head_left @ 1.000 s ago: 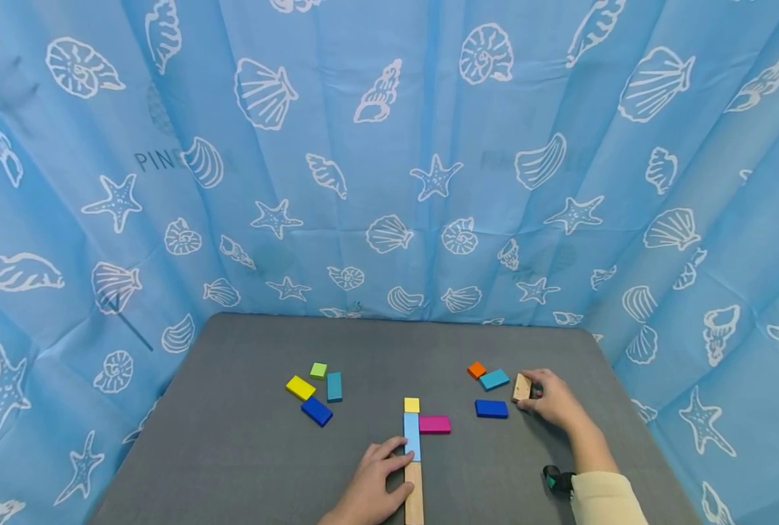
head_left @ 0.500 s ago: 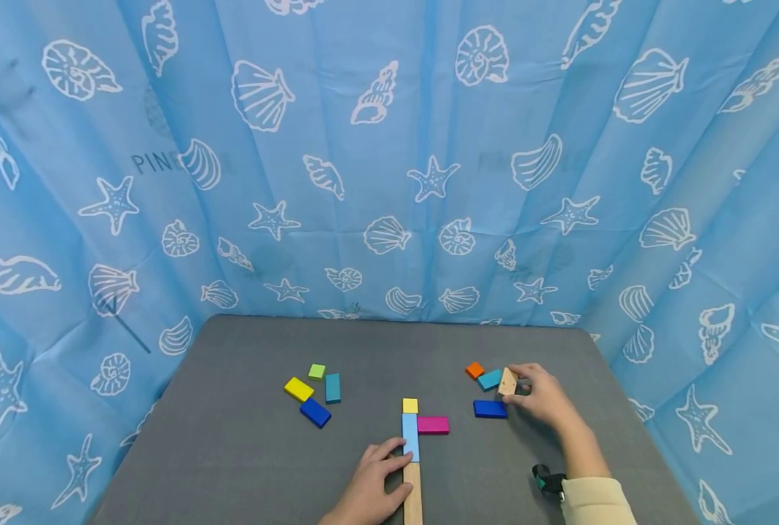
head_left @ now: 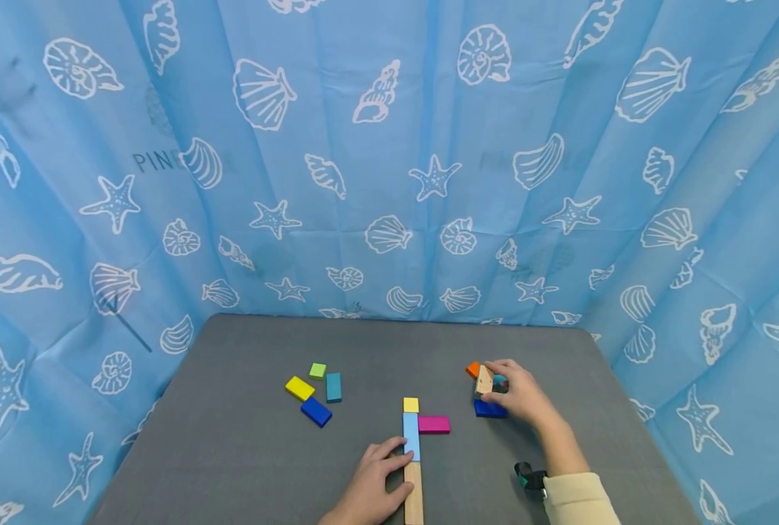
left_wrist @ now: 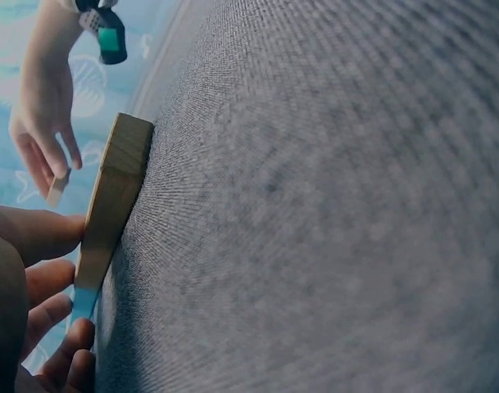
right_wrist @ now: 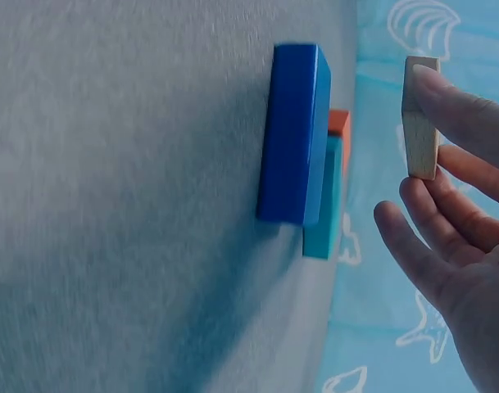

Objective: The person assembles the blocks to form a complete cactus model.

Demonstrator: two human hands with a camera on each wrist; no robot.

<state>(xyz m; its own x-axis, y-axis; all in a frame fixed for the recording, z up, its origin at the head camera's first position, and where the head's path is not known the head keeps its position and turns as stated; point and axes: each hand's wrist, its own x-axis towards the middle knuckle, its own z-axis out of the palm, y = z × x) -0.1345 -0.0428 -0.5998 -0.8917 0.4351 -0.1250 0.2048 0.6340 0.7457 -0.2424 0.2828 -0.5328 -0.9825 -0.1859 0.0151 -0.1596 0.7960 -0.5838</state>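
My right hand (head_left: 523, 397) pinches a small plain wooden block (right_wrist: 421, 135) between thumb and fingers, above the table. Below it lie a dark blue block (right_wrist: 294, 135), a teal block (right_wrist: 320, 225) and an orange block (right_wrist: 339, 123); the held block partly covers them in the head view. With fingers spread, my left hand (head_left: 374, 485) rests along the left side of a straight row. Its fingertips touch the light blue block (head_left: 411, 429), its thumb the long wooden block (left_wrist: 114, 196). A small yellow block (head_left: 411, 405) tops the row, and a magenta block (head_left: 434, 425) sits against its right side.
On the left of the grey table (head_left: 232, 452) lie a lime green block (head_left: 318, 371), a yellow block (head_left: 299, 389), a teal block (head_left: 333, 388) and a dark blue block (head_left: 316, 412). A blue shell-patterned curtain (head_left: 389, 182) hangs around the table's back and sides.
My right hand has carried the wooden block leftward from the right of the teal block to over the teal and dark blue blocks. My left hand stays in place.
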